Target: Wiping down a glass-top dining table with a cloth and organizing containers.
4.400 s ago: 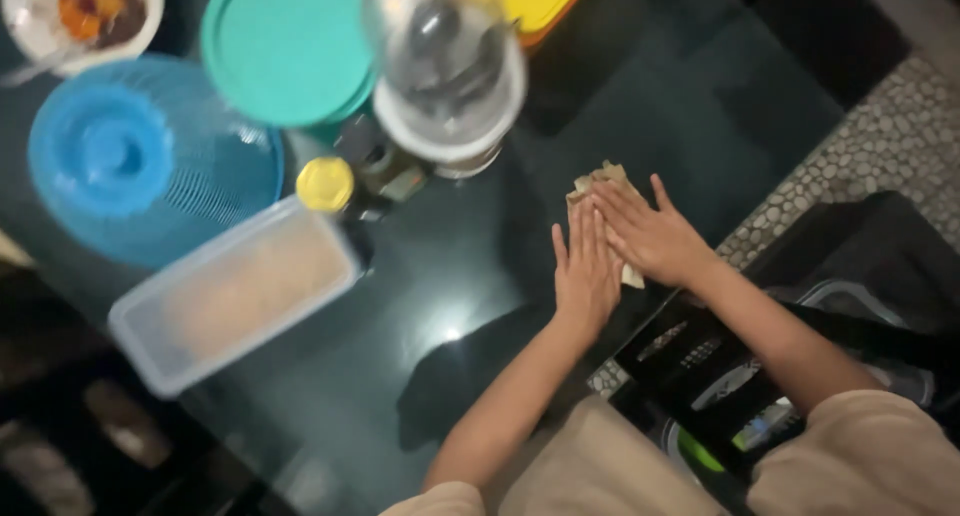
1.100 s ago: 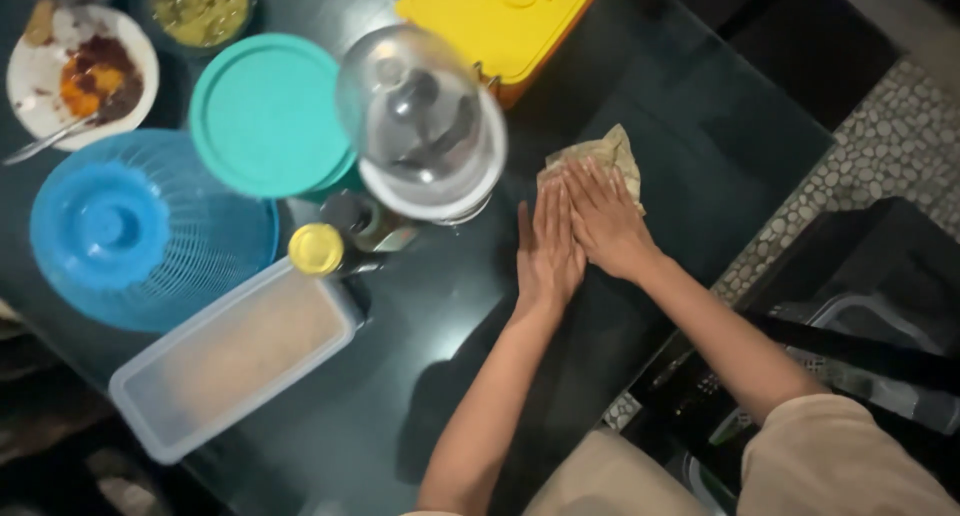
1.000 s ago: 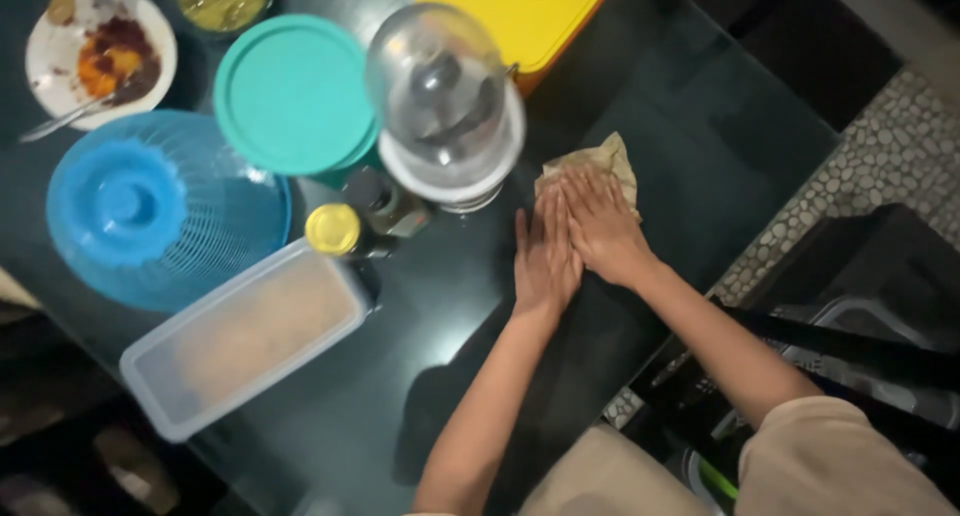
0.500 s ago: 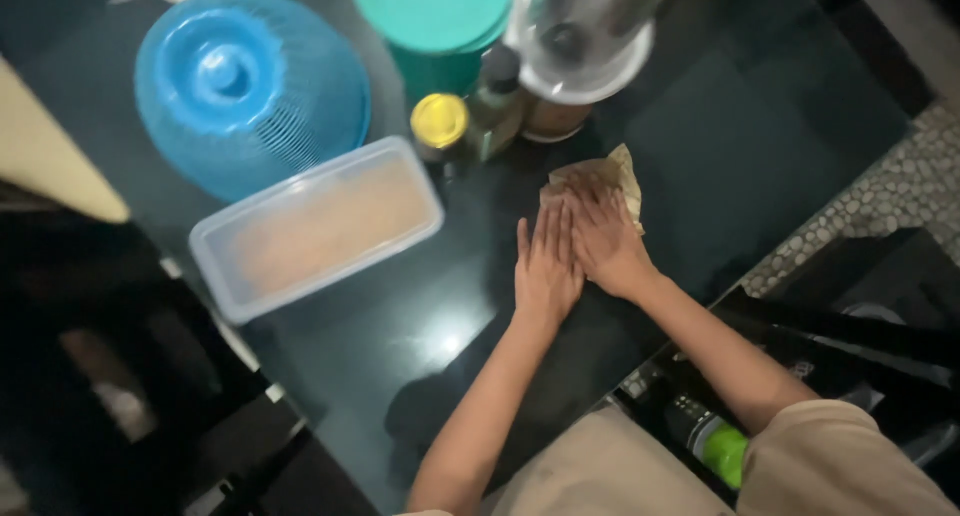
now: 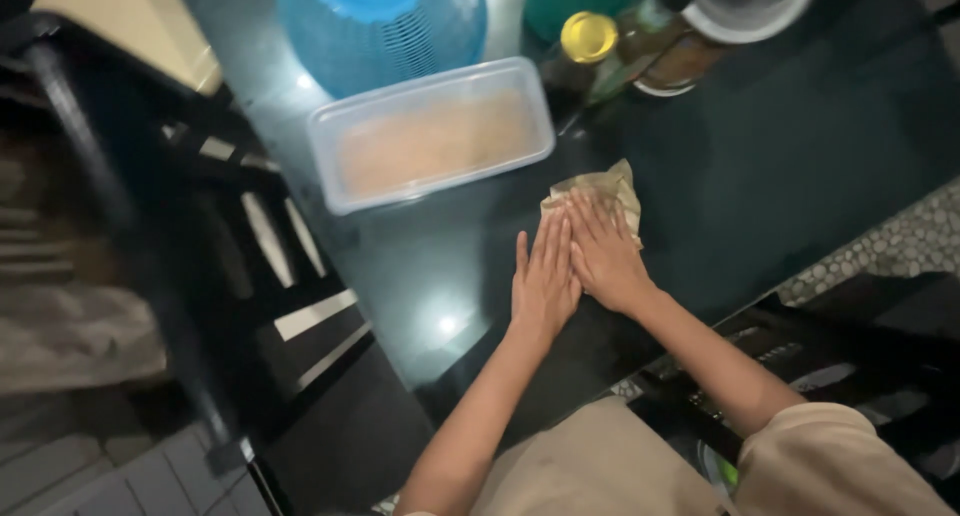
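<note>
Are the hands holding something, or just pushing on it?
Nothing is gripped. Both hands, left and right, lie flat, pressing the near part of a tan cloth.

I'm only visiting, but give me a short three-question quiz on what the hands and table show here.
1. True or false: both hands lie flat on the tan cloth.
2. What lies just beyond the cloth: A) clear lidded box B) laptop C) book?
3. What colour is the bottle cap?

Key: 1 true: left hand and right hand press side by side, fingers spread, on the dark glass table. 2 A. 3 yellow.
</note>
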